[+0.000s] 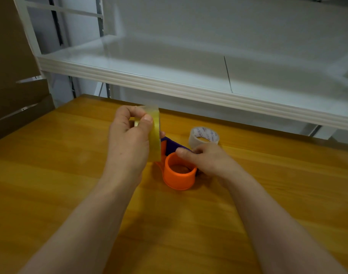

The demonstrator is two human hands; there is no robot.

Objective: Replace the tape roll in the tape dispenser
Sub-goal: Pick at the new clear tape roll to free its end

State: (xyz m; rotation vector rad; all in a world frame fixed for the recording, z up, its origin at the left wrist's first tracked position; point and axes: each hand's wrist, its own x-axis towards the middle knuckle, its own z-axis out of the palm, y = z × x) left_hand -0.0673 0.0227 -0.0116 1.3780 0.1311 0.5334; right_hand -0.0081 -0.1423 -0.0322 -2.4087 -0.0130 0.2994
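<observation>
An orange tape dispenser [179, 177] with a purple part lies on the wooden table [70, 165], its round hub open toward me. My left hand [129, 139] holds a yellowish clear tape roll [155, 133] upright just above and left of the dispenser, thumb on the roll's rim and fingers through its core. My right hand [204, 159] grips the dispenser's upper right side, thumb on the hub's rim. A second, whitish tape roll [203, 137] with a printed core lies flat on the table behind the dispenser.
A white shelf [189, 84] overhangs the table's far edge. Cardboard boxes [13, 76] stand at the left beside the table.
</observation>
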